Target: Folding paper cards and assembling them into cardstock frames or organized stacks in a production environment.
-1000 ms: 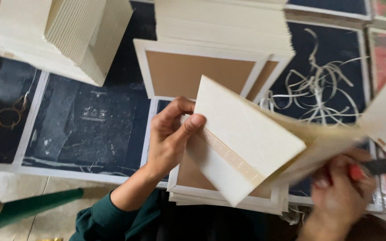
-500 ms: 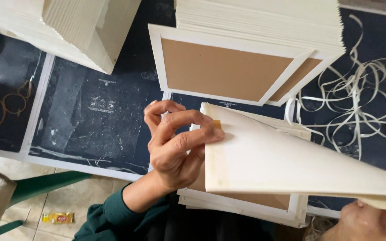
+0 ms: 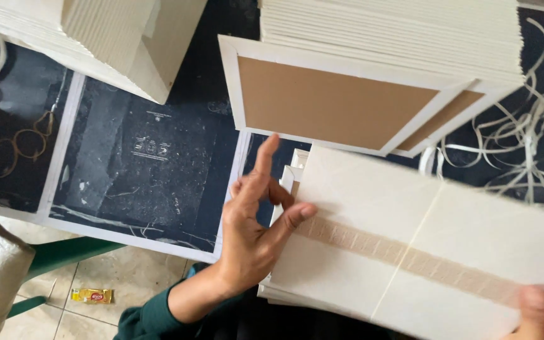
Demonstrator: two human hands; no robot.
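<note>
A cream folded card cover [image 3: 423,245] with a tan spine strip across it lies flat on a low pile of similar covers [image 3: 284,189]. My left hand [image 3: 253,226] rests at the cover's left edge, thumb touching it, fingers spread and raised. My right hand [image 3: 539,308] shows only at the bottom right corner, pinching the cover's lower right edge beside something red. A green sleeve covers my left forearm.
A tall stack of cream boards [image 3: 391,38] sits at the top, over boards with brown centres [image 3: 328,104]. Another cream stack [image 3: 102,44] stands top left. White paper trimmings [image 3: 530,151] lie at right. Dark printed sheets [image 3: 140,170] cover the table. Tiled floor and a small wrapper [image 3: 92,295] show below.
The cover was held up and tilted; now it lies flat on the pile. My left hand let go of its edge and opened its fingers.
</note>
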